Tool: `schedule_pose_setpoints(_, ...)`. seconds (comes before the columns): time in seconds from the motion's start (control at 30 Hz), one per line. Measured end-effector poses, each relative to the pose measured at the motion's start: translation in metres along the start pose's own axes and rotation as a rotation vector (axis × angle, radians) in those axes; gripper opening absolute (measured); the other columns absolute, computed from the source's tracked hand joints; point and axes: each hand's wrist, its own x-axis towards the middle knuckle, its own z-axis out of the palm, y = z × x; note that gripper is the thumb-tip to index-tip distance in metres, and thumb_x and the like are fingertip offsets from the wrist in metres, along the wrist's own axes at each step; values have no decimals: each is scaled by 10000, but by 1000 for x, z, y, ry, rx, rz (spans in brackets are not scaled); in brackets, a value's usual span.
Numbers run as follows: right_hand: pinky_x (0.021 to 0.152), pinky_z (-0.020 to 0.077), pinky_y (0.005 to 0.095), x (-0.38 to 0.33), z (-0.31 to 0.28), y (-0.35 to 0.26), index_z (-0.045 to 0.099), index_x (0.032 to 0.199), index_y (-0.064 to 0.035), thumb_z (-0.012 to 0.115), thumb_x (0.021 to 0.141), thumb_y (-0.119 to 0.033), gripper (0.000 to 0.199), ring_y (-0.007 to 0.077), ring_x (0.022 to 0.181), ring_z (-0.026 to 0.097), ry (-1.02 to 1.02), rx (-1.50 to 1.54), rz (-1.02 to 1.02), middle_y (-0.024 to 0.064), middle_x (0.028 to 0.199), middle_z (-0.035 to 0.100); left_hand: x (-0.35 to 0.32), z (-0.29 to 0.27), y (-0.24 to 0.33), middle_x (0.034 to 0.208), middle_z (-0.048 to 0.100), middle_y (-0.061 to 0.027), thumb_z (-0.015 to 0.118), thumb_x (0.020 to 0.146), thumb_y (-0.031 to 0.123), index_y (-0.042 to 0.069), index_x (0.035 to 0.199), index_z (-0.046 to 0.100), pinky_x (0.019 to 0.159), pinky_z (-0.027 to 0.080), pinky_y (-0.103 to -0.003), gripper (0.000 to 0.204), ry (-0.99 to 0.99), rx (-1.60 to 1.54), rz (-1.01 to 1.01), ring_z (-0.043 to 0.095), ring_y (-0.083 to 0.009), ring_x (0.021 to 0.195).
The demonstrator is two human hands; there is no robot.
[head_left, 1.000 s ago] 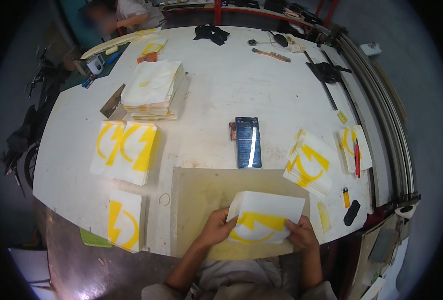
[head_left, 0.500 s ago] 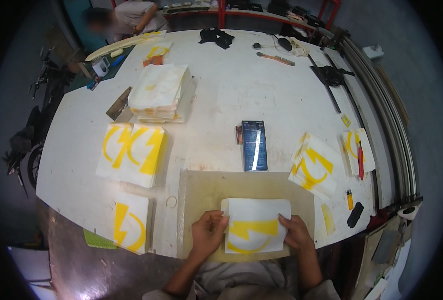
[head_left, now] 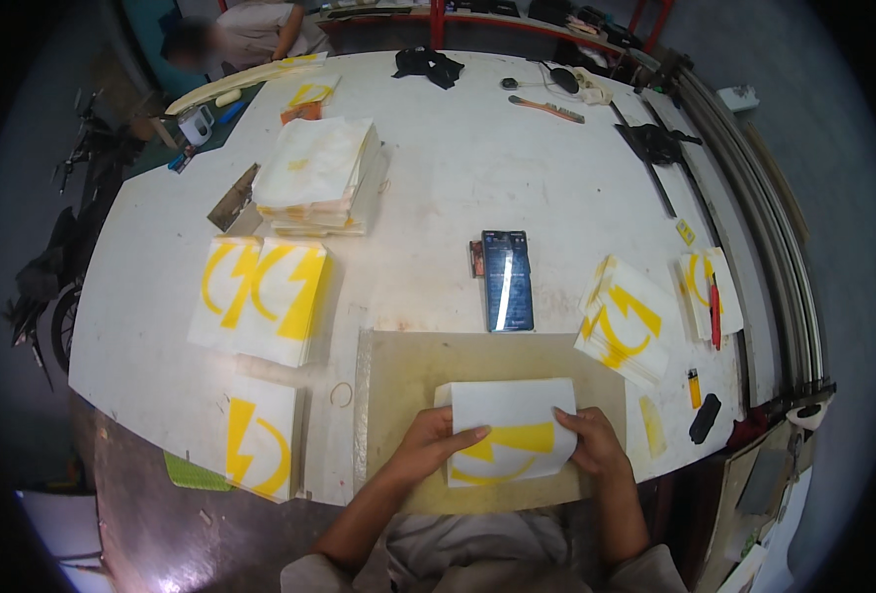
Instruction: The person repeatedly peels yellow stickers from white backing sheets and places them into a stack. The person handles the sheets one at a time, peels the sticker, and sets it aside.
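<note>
A small stack of white paper sheets [head_left: 510,403] with a yellow printed shape is held before me, over a yellowish cutting mat [head_left: 398,366] at the table's near edge. My left hand [head_left: 440,443] grips its left side, thumb lying on top across the yellow print and fingers beneath. At the right edge my right hand [head_left: 590,441] closes on the stack, thumb on the face and other fingers mostly hidden behind. A fanned pile of similar printed sheets [head_left: 627,321] lies to the right of the mat.
Left of the mat are printed piles [head_left: 262,301] and another near pile [head_left: 263,435]; a tall white stack [head_left: 314,163] stands behind. A phone [head_left: 508,282] lies beyond the mat. A lighter [head_left: 694,388] and a red cutter [head_left: 715,311] are at right. A co-worker [head_left: 260,35] is far left.
My left hand has shifted right and further onto the stack, its thumb now across the face. The stack has moved slightly away from me, and my right hand has moved with it.
</note>
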Motion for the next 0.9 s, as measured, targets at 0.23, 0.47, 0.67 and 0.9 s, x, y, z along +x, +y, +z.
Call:
schedule_pose_setpoints(0.23,901,564,375,11,-17,7,658,1157,137,683,989,-165,347,244,1016,705,-154,75,-22,178,1138,716,28,-18,-7,1117,726,-147,641,1023,338,-78,1145,683,858,545,-284,435,-8,-143,-220,696,-179,996)
schedule_pose_setpoints(0.47,954,509,331,-6,-28,1,679,1255,10,741,936,-75,335,146,1086,641,-406,-525,-293,71,1159,724,34,-20,2,1227,671,-164,577,1053,371,-82,1298,565,947,561,-344,515,-9,-353,-215,690,-215,1066)
schedule_pose_setpoints(0.67,907,511,289,-10,-17,-1,691,1226,22,696,977,-86,272,107,1044,637,-240,-605,-289,52,1141,724,37,-26,-4,1413,566,-141,572,1051,378,-29,1466,427,1047,512,-390,599,-121,-401,-119,594,-241,1261)
schedule_pose_setpoints(0.9,911,516,291,9,-4,6,672,1253,15,636,1027,-176,298,116,1027,652,-65,-247,-277,55,1138,717,6,-20,-5,1468,528,-118,767,908,68,2,1515,379,1142,401,-362,724,-302,149,263,521,-199,1339)
